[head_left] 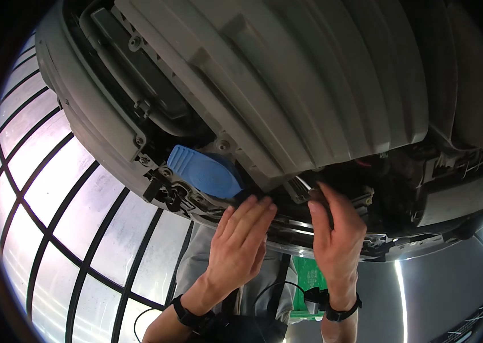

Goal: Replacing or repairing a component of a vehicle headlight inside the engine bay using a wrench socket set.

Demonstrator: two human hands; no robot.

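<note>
My left hand (237, 240) lies with its fingers stretched out and close together, fingertips on the dark edge just below a blue cap (204, 172) with a ribbed end. To its right, my right hand (340, 235) has thumb and index finger brought together at a small dark piece under the lower edge of a big grey ribbed cover (287, 108). What sits between those fingers is too dark to make out. A short silvery strip (303, 184) shows just beside these fingertips. Both wrists wear black straps.
Car body parts fill the upper view, with a grey curved panel (76, 108) and a dark hose (116, 68) at left. Bolts (223, 144) stud the cover's edge. A green crate-like object (308, 280) is below, between my arms. Dark-framed bright panels (53, 217) line the left.
</note>
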